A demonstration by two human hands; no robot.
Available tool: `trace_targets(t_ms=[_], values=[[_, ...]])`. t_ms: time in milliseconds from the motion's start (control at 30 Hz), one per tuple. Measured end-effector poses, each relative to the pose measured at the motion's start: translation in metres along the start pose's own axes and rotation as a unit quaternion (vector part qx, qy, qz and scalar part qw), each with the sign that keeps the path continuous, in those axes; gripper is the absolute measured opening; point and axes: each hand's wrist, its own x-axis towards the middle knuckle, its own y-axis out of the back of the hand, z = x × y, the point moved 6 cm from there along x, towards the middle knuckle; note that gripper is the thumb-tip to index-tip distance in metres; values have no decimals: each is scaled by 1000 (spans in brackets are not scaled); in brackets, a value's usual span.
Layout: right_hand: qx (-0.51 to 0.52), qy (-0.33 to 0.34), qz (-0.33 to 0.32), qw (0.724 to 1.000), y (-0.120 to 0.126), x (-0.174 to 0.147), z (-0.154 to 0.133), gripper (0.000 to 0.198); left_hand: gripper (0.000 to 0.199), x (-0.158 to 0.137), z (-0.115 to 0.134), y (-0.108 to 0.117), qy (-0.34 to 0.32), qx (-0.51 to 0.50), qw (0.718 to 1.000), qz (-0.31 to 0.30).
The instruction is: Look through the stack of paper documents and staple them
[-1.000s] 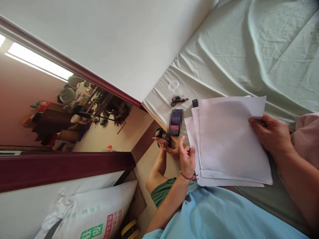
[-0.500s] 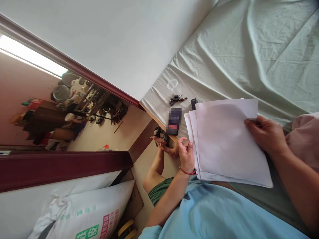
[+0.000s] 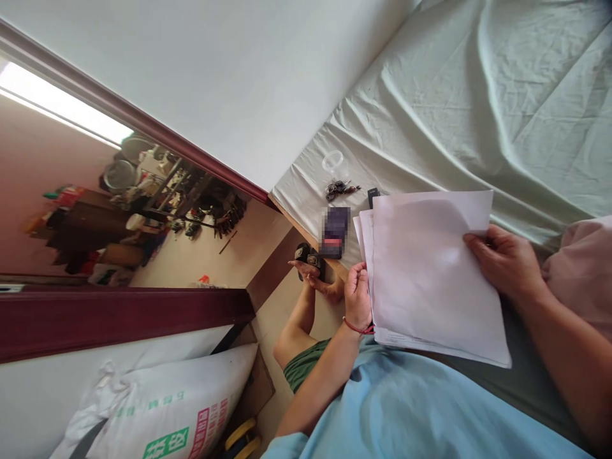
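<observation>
A stack of white paper sheets (image 3: 435,274) is held up over my lap, its top sheet blank and the left edges fanned out unevenly. My right hand (image 3: 509,262) pinches the right edge, thumb on top and fingers behind. At the left edge, my left hand (image 3: 358,296), with a red string bracelet at the wrist, has its fingers curled against the sheets. Its fingertips are partly hidden behind the paper. Beyond the stack, a dark phone-like object (image 3: 335,231), blurred out, lies on the bed corner, and a small black object (image 3: 373,196) shows behind the paper.
Keys (image 3: 340,189) and a clear plastic cup (image 3: 335,164) rest on the pale green bed sheet (image 3: 430,127). A white printed sack (image 3: 176,408) stands at lower left beside a dark red door frame (image 3: 119,322). Slippers (image 3: 306,254) are on the floor by my feet.
My left hand has closed its fingers onto the left edge of the sheets; before, they were curled apart from it. The stack's edges are drawn closer together, and my right hand has shifted slightly left.
</observation>
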Motion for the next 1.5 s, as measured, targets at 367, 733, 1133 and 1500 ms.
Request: trace_targets(t_ms=[367, 733, 1133, 1500], values=[[-6, 18, -5, 1000, -1, 2, 10, 32, 35, -3, -1, -4, 45, -65, 997, -2], [115, 3, -44, 992, -9, -5, -2, 31, 44, 2, -12, 9, 15, 72, 996, 44], [133, -20, -39, 990, -5, -3, 3, 30, 48, 1, -13, 5, 43, 12, 998, 52], [112, -16, -27, 993, -5, -2, 3, 28, 52, 0, -5, 0, 47, -31, 997, 50]])
